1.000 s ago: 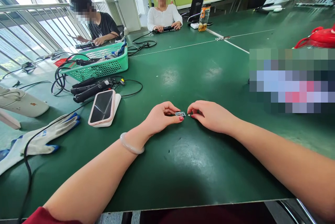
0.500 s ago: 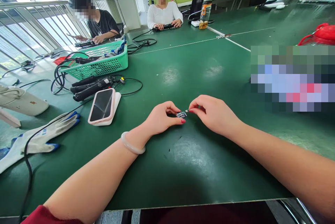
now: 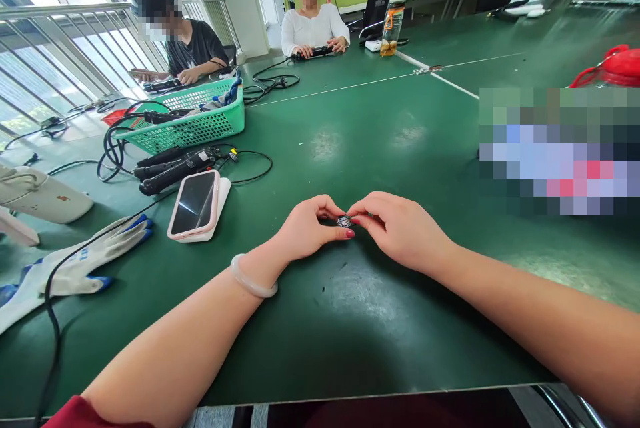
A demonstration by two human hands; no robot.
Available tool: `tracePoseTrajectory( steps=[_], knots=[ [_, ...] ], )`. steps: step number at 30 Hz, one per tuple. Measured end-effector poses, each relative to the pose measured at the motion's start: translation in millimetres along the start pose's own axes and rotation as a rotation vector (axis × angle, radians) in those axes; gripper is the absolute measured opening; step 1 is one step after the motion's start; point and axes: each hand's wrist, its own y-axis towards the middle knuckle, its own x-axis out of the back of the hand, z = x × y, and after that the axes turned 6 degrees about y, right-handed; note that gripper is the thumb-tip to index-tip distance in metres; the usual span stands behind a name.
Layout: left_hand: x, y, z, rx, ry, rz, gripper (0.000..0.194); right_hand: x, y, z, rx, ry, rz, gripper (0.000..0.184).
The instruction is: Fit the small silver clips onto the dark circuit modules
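Observation:
My left hand pinches a small dark rectangular board with white markings, perhaps a circuit board, between thumb and fingers just above the green table. Meeting it from the other side, my right hand is closed, its thumb and index fingertips at the board's right edge. A tiny silvery piece showed at those right fingertips half a second ago; the fingers now cover it. Whether that piece touches the board I cannot tell.
Left of my hands lie a phone on a white box, black hand tools with cables and a white-blue glove. Behind them is a green basket. Two people sit across the table; a bottle stands at the back.
My right hand has moved left, closing the gap to the board in my left hand. The left hand has stayed nearly still.

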Motion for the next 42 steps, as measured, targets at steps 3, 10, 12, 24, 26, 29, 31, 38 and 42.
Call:
tracePoseTrajectory(
  steps=[3, 10, 12, 24, 26, 29, 31, 38, 42],
  knots=[
    [0.3, 0.4, -0.3, -0.002, -0.03, -0.014, 0.033, 2.8, -0.5, -2.7, -0.02, -0.014, 0.001, 0.021],
    [2.1, 0.5, -3.3, 0.043, -0.128, -0.012, 0.031, 2.2, -1.0, -4.3, -0.035, -0.086, 0.034, 0.017],
    [2.1, 0.2, -4.7, 0.055, -0.197, 0.003, 0.033, 0.1, -1.4, -3.0, -0.029, -0.101, 0.008, 0.019],
    [11.4, 1.1, -4.4, 0.051, -0.029, 0.037, 0.031, -7.5, 2.5, -6.7, -0.01, -0.188, 0.021, 0.025],
    [25.6, 2.0, -0.1, -0.027, 0.306, -0.096, 0.029, -3.1, 4.5, -12.1, -0.053, -0.16, 0.026, 0.027],
    [53.1, 0.6, 4.8, -0.026, 0.846, -0.265, 0.035, 3.8, 7.2, -19.1, -0.138, -0.082, 0.028, 0.029],
    [70.7, -1.3, 7.0, 0.082, 1.07, -0.332, 0.042, 6.4, 8.3, -22.2, -0.166, -0.055, 0.023, 0.03],
    [96.3, -3.2, 12.0, 0.385, 1.326, -0.372, 0.039, 4.7, 9.2, -27.3, -0.153, -0.131, 0.08, 0.03],
    [94.0, -3.6, 9.9, 0.408, 1.314, -0.382, 0.032, 4.9, 9.7, -26.0, -0.161, -0.129, 0.09, 0.028]
  ],
)
